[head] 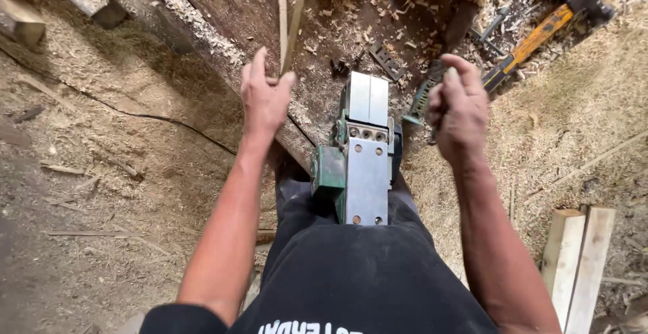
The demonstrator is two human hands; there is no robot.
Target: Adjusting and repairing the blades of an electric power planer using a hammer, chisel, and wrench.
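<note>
sawdust-covered floor (101,172), daylight

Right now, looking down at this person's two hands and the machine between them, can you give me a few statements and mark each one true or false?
1. The left hand pinches thin wooden strips. True.
2. An upturned green electric planer with a bare metal sole sits between the person's legs. True.
3. The right hand rests flat on the planer. False: it is raised beside it, fingers curled, apart from the machine.
4. The floor is swept clean. False: sawdust and shavings cover it.
5. A yellow-handled tool lies at upper right. True.
</note>
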